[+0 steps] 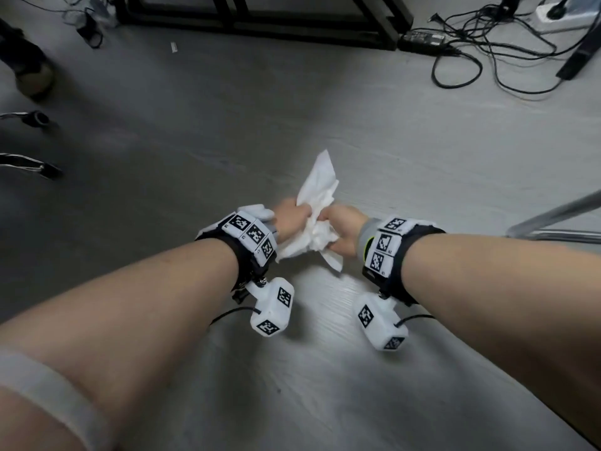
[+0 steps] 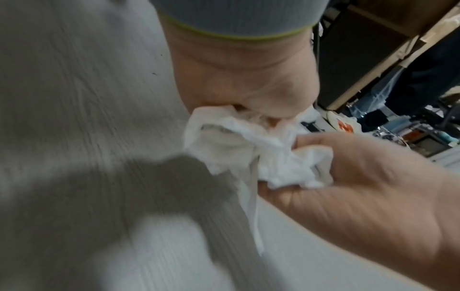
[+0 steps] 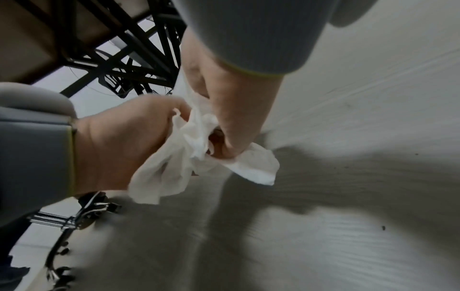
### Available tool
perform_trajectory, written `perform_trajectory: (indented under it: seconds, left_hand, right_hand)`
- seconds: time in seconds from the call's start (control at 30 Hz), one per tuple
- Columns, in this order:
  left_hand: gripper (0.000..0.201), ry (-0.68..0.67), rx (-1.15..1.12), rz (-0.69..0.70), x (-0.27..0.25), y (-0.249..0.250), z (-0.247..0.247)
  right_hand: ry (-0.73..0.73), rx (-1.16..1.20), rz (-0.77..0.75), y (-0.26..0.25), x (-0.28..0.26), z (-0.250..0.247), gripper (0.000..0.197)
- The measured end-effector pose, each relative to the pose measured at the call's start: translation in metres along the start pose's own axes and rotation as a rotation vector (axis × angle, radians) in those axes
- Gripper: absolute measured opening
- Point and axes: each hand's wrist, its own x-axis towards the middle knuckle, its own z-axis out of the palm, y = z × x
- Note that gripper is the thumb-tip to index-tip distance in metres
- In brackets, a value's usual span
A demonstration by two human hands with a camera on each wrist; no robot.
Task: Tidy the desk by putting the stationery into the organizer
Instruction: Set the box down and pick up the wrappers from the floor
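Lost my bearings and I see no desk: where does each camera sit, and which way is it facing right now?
Head: on the person's head, facing down at the grey floor; the left hand and right hand show, gripping a crumpled tissue.
Left wrist: on the left wrist, looking along the left hand toward the right hand.
Right wrist: on the right wrist, looking along the right hand toward the left hand.
Shared: all three show both hands on the tissue.

Crumpled white paper tissue (image 1: 317, 203): plain white, unpatterned. Wrist bands (image 1: 252, 236): black straps carrying white blocks printed with black-and-white square marker patterns. Grey ribbed cuff (image 2: 234, 17): yellow-green edge trim. Grey wood-grain floor (image 1: 325, 385): pale streaked grain. Tangled cables (image 1: 487, 50): black.
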Motion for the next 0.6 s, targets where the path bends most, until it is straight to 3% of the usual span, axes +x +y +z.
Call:
perform_trajectory:
  seconds: [0.03,0.1,0.2,0.3,0.4,0.43,0.5,0.6]
  left_hand:
    - [0.038,0.041,-0.071,-0.003,-0.003,0.005,-0.001]
    - [0.045,0.096,-0.231,-0.053,-0.032,0.025,-0.002]
    - [0.057,0.153,-0.249,-0.127,-0.068,0.042,-0.005]
    - [0.046,0.077,-0.137,-0.104,-0.111,0.066,-0.015]
    - [0.025,0.003,-0.084,-0.036,-0.177,0.107,-0.028]
    - [0.019,0.007,-0.037,-0.008,-0.203,0.124,-0.034]
    - [0.014,0.004,0.054,0.043,-0.237,0.144,-0.039]
    - [0.009,-0.015,0.197,0.087,-0.3,0.193,-0.048]
  right_hand:
    - [-0.058,-0.032,-0.004,0.005,0.021,-0.001,0.019]
    - [-0.098,0.016,0.043,0.006,0.007,-0.001,0.03]
    - [-0.019,0.038,0.083,-0.003,-0.038,0.006,0.029]
    - [-0.021,0.126,0.067,-0.018,-0.113,0.005,0.027]
    - [0.055,0.258,0.103,-0.051,-0.228,0.002,0.045]
    - [0.06,0.312,0.108,-0.065,-0.268,-0.001,0.041]
    - [0.106,0.363,0.098,-0.083,-0.319,-0.006,0.014]
    - [0.107,0.435,0.155,-0.107,-0.384,-0.018,0.04]
